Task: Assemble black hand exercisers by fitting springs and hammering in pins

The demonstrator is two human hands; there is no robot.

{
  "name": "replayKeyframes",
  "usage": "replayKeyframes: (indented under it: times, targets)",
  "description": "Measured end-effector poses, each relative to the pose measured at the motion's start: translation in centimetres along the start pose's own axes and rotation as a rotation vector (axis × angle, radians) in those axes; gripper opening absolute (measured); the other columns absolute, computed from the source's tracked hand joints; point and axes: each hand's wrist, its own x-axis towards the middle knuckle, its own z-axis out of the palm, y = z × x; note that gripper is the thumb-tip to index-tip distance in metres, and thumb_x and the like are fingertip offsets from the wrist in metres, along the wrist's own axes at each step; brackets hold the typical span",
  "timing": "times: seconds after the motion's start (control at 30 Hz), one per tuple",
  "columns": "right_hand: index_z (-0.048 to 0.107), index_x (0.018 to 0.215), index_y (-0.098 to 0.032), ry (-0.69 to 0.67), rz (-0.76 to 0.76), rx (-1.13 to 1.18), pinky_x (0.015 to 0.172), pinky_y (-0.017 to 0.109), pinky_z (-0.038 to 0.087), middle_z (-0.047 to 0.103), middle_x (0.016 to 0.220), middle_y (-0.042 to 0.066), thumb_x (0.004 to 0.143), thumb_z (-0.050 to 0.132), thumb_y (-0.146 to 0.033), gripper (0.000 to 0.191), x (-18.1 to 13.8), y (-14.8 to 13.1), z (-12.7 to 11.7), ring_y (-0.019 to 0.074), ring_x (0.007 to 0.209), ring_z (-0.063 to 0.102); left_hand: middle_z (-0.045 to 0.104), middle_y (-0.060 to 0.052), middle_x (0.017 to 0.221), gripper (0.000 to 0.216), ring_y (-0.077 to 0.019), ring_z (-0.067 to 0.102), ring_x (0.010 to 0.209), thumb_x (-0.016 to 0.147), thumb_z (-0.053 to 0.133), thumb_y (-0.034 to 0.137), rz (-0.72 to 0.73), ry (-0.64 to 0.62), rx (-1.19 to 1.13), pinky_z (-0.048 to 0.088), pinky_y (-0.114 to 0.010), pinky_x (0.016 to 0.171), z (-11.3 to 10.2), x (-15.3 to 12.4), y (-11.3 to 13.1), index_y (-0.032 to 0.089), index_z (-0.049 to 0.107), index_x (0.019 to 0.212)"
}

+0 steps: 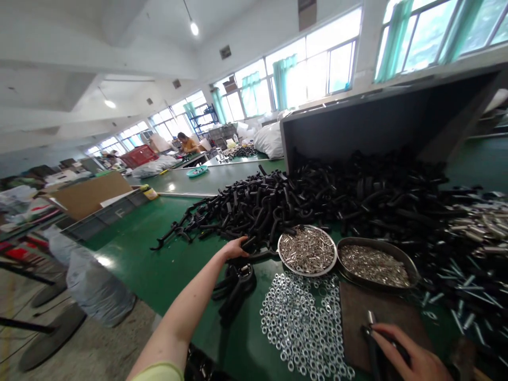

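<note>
My left hand (237,248) is at the near edge of a heap of black curved parts (257,203), its fingers closed on one black part (249,244). Just below that hand lie a few more black parts (237,291), one with a metal piece in its ring. My right hand (415,352) grips a dark part with a ring-like end (371,344) over a brown plate (357,328). A short metal sleeve (371,317) shows at the part's tip. Between my hands, many metal nuts (304,323) are spread out on the green table (159,280).
A round dish of metal pins (307,251) and an oval pan of small metal pieces (375,264) stand behind the nuts. A large grey bin (381,124) lies tipped behind the heap. Bolts (472,291) are scattered at right. A person (188,143) sits far back.
</note>
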Motion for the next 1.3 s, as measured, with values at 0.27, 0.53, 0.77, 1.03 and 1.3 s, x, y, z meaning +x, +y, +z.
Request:
replayKeyframes:
  times: [0.27, 0.53, 0.77, 1.03, 1.3]
  targets:
    - [0.07, 0.081, -0.03, 0.032, -0.097, 0.011, 0.062, 0.021, 0.056, 0.074, 0.079, -0.001, 0.074, 0.051, -0.058, 0.035, -0.2, -0.1, 0.1, 0.0206, 0.068, 0.071, 0.064, -0.003, 0.117, 0.072, -0.0256, 0.059, 0.107, 0.052, 0.073, 0.015, 0.064, -0.029, 0.266, 0.048, -0.028, 0.086, -5.0, 1.3, 1.7, 0.026, 0.057, 0.122]
    - [0.071, 0.083, -0.029, 0.024, -0.112, 0.004, 0.048, 0.02, 0.054, 0.074, 0.078, 0.0, 0.073, 0.053, -0.056, 0.033, -0.1, 0.6, 0.2, 0.0203, 0.06, 0.07, 0.07, 0.001, 0.089, 0.054, -0.0248, 0.064, 0.09, 0.042, 0.079, 0.018, 0.147, -0.005, 0.463, 0.049, -0.027, 0.076, -8.1, 3.4, 6.3, 0.027, 0.069, 0.094]
    - [0.071, 0.08, -0.029, 0.057, -0.117, -0.032, 0.051, 0.022, 0.055, 0.074, 0.075, 0.0, 0.073, 0.051, -0.061, 0.038, -0.2, -0.2, 0.0, 0.0204, 0.059, 0.07, 0.058, -0.007, 0.123, 0.05, -0.0263, 0.047, 0.12, 0.072, 0.065, 0.024, 0.319, 0.426, 0.358, 0.035, -0.037, 0.102, -9.4, 4.8, 12.3, 0.025, 0.056, 0.121]
    - [0.067, 0.087, -0.029, 0.037, -0.146, -0.072, 0.056, 0.024, 0.055, 0.074, 0.078, -0.001, 0.078, 0.049, -0.059, 0.036, -0.5, 0.1, 0.1, 0.0202, 0.061, 0.07, 0.066, -0.007, 0.098, 0.032, -0.0204, 0.062, 0.089, 0.079, 0.059, 0.036, 0.127, 0.47, 0.135, 0.048, -0.032, 0.082, -4.5, -3.8, 3.6, 0.018, 0.062, 0.105]
    - [0.065, 0.089, -0.027, 0.056, -0.193, -0.14, 0.057, 0.027, 0.052, 0.074, 0.078, 0.001, 0.08, 0.045, -0.057, 0.037, -0.5, 0.2, 0.2, 0.0218, 0.062, 0.069, 0.064, -0.008, 0.106, 0.046, -0.019, 0.064, 0.085, 0.066, 0.072, 0.034, -0.087, 0.219, 0.015, 0.051, -0.026, 0.069, 2.4, -11.5, -4.4, 0.015, 0.059, 0.106]
